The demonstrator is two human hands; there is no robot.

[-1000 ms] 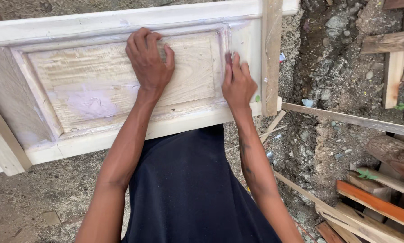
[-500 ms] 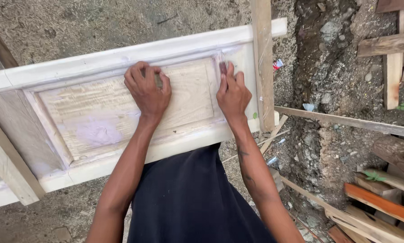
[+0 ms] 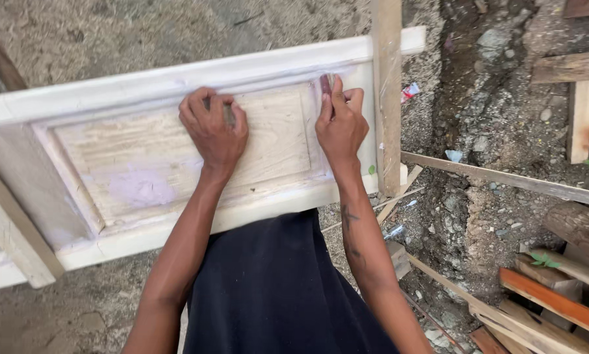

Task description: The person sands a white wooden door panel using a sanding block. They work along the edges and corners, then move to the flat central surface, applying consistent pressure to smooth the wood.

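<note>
A pale wooden door panel (image 3: 143, 164) with a raised centre and white-dusted moulding lies across in front of me. My left hand (image 3: 212, 131) presses down on the upper part of the raised centre, fingers curled over a small grey pad (image 3: 229, 115). My right hand (image 3: 339, 121) rests at the upper right corner of the moulding. Its fingertips pinch a small reddish-brown piece of sandpaper (image 3: 325, 84) against the groove. A faint purple patch (image 3: 140, 187) marks the panel's lower left.
An upright wooden rail (image 3: 387, 98) crosses the panel's right end. Dirt and stones cover the ground at right. Loose planks and slats (image 3: 557, 295) lie at lower right, more boards (image 3: 580, 98) at upper right. A thin strip (image 3: 504, 177) runs diagonally.
Both hands have slid further up the panel. The right hand went from the lower right moulding to its upper right corner, sandpaper now showing at the fingertips.
</note>
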